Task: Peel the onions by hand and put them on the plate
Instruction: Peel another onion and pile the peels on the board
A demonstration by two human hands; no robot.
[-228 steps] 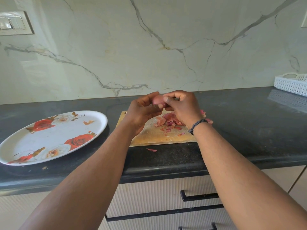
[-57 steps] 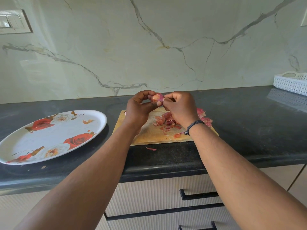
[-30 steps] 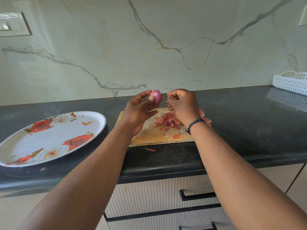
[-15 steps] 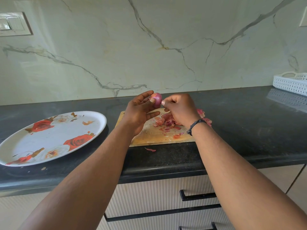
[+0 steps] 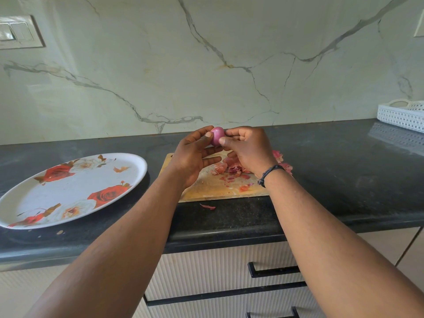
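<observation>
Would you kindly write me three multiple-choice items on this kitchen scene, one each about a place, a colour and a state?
1. Where does the heap of onion skins lie?
A. on the cutting board
B. on the plate
C. in the white basket

2. What colour are the big flowers on the plate?
A. blue
B. red
C. purple

3. How is the onion held?
A. lying loose on the counter
B. resting on the plate
C. pinched between both hands above the board

Answers: 1 A, the skins sit on the wooden cutting board. 2 B, red roses show on the plate's white face. 3 C, the left hand and right hand both have fingertips on it.
</observation>
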